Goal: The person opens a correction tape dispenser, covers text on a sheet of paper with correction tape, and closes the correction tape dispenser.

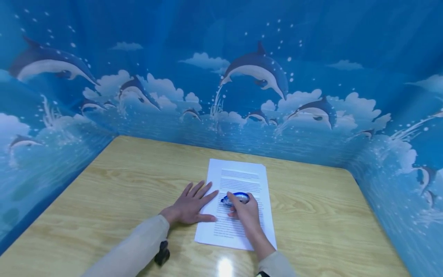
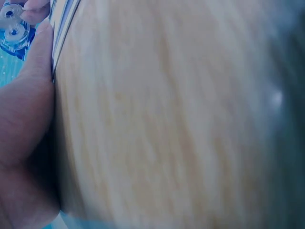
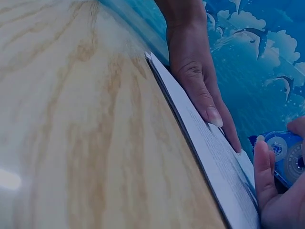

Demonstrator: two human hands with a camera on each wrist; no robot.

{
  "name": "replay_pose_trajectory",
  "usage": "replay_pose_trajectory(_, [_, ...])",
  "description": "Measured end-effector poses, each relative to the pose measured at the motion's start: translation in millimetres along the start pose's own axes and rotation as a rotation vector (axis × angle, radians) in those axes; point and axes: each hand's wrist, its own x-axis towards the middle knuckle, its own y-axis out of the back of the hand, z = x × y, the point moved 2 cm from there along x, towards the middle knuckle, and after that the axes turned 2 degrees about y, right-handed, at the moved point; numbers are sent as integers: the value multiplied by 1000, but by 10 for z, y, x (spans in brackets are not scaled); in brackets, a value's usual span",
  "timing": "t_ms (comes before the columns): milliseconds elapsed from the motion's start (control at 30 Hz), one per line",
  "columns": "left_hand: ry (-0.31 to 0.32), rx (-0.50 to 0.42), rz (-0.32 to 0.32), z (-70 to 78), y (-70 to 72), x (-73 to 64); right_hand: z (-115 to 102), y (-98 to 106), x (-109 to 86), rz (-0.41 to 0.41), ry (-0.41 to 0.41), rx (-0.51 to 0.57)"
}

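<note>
A stack of printed paper point(image 1: 215, 171) lies on the wooden table. My left hand point(image 1: 189, 207) rests palm down at its left side, fingers spread, with fingertips and thumb on the sheets. Over the middle of the printed page, my right hand point(image 1: 247, 212) holds a blue see-through correction tape point(image 1: 243, 197) between thumb and fingers, its tip pointing left. Two round reels show inside the correction tape point(image 3: 277, 143) in the right wrist view. Whether the tip touches the page cannot be made out.
Wood-grain table point(image 1: 311, 207) extends on both sides of the paper. A blue curtain with dolphins point(image 1: 259, 73) encloses the back and sides. Something small and dark point(image 1: 162, 254) is at the left sleeve. Light glares near the table's front.
</note>
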Motion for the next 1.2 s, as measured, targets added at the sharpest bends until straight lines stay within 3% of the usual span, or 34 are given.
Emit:
replay_pose_trajectory(300, [-8, -53, 21, -8, -60, 27, 38, -50, 15, -13, 66, -233])
replay_pose_trajectory(667, [23, -11, -8, 0, -43, 27, 56, -77, 10, -29, 107, -237])
replay_pose_trajectory(1200, [44, 16, -17, 6, -13, 8, -7, -127, 15, -55, 178, -402])
